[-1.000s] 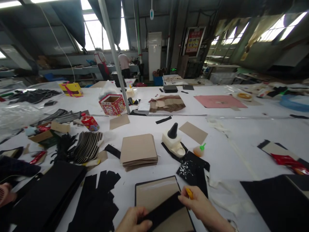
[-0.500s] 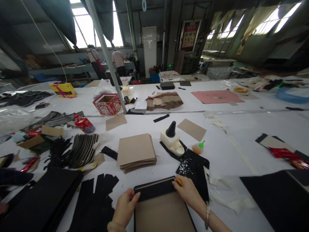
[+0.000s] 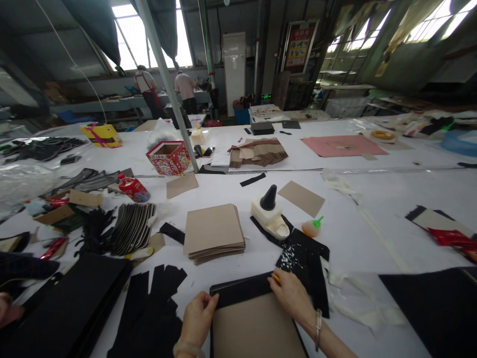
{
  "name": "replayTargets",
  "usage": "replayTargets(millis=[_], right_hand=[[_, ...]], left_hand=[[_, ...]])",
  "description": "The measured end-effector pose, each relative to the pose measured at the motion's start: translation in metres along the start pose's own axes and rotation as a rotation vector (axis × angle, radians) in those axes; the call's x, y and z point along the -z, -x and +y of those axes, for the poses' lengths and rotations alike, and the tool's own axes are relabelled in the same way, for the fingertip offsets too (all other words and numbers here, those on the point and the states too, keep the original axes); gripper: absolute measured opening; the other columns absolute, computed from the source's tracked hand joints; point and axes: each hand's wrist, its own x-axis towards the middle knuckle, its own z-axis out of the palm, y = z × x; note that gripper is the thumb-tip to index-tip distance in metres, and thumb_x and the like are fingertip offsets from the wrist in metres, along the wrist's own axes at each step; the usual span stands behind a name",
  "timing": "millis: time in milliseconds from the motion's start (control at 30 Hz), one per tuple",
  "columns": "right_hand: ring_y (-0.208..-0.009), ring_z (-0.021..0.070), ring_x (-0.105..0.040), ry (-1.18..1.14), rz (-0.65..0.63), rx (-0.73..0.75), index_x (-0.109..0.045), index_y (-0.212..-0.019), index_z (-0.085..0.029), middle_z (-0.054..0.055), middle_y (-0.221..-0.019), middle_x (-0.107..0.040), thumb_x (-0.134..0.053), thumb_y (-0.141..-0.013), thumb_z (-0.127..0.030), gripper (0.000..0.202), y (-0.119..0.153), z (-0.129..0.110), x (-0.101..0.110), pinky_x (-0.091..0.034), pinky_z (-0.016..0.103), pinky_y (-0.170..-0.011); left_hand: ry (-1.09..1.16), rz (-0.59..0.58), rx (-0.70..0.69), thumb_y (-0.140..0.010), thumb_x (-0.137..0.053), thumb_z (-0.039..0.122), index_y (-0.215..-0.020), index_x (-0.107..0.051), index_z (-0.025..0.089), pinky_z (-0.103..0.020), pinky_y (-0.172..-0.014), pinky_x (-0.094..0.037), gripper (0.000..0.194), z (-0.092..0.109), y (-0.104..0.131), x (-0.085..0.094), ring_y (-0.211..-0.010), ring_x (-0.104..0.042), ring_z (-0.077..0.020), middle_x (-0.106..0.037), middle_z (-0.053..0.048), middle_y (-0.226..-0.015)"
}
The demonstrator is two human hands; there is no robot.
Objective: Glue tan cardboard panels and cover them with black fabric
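Observation:
In front of me lies a brown board (image 3: 257, 325) with black edging along its sides. A black strip (image 3: 244, 290) runs across its far end. My left hand (image 3: 198, 315) pinches the strip's left end between thumb and fingers. At the right end, my right hand (image 3: 292, 294) presses on the strip with closed fingers, which also hold a small yellow tool (image 3: 276, 278), mostly hidden in the grip. Past my right hand is a black piece (image 3: 298, 256) spotted with white. A white glue container (image 3: 266, 214) with a black cone-shaped top stands just beyond.
A stack of brown boards (image 3: 213, 231) sits ahead of my left hand. Black sheets (image 3: 70, 303) and cut black pieces (image 3: 149, 308) lie to the left. Another person's hand (image 3: 9, 309) shows at the left edge. A metal pole (image 3: 167, 84) rises behind a red box (image 3: 168, 158).
The view has shifted slightly. The pale line along the board's far edge is now mostly covered by black. Both hands stay at the strip's ends.

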Motion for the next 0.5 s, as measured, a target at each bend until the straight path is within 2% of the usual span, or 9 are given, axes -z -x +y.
replayTargets(millis=[200, 300, 400, 500], right_hand=[[-0.075, 0.0233, -0.065, 0.062, -0.014, 0.0, -0.053, -0.069, -0.023, 0.006, -0.076, -0.07, -0.045, -0.085, -0.026, 0.018, 0.0, -0.004, -0.001, -0.03, 0.028, -0.057], [-0.077, 0.0261, -0.065, 0.128, -0.003, 0.014, -0.052, -0.076, -0.024, 0.008, -0.079, -0.07, -0.045, -0.085, -0.027, 0.012, -0.002, -0.002, -0.004, -0.032, 0.029, -0.058], [-0.081, 0.0292, -0.066, 0.122, 0.009, 0.055, -0.048, -0.084, -0.025, 0.008, -0.083, -0.07, -0.044, -0.085, -0.03, 0.007, -0.005, 0.012, -0.012, -0.038, 0.033, -0.061], [-0.076, 0.028, -0.067, -0.033, -0.04, 0.073, -0.047, -0.086, -0.029, 0.006, -0.078, -0.07, -0.043, -0.086, -0.037, 0.009, -0.014, 0.04, -0.021, -0.044, 0.036, -0.064]], left_hand=[[0.023, -0.001, 0.021, -0.079, -0.046, 0.047, -0.059, -0.048, 0.023, -0.03, -0.06, -0.033, 0.031, -0.002, -0.004, -0.002, -0.06, -0.051, -0.0184, -0.05, 0.002, -0.054], [0.045, 0.031, 0.035, -0.078, -0.048, 0.044, -0.06, -0.046, 0.023, -0.031, -0.06, -0.032, 0.028, -0.005, -0.004, -0.004, -0.06, -0.05, -0.0185, -0.049, 0.002, -0.053], [0.101, 0.079, 0.044, -0.076, -0.052, 0.041, -0.063, -0.046, 0.023, -0.03, -0.06, -0.033, 0.023, -0.009, -0.002, -0.007, -0.06, -0.049, -0.0173, -0.05, 0.003, -0.055], [0.181, 0.129, 0.049, -0.075, -0.056, 0.039, -0.066, -0.047, 0.024, -0.028, -0.058, -0.035, 0.02, -0.016, 0.001, -0.013, -0.059, -0.05, -0.0153, -0.05, 0.003, -0.056]])
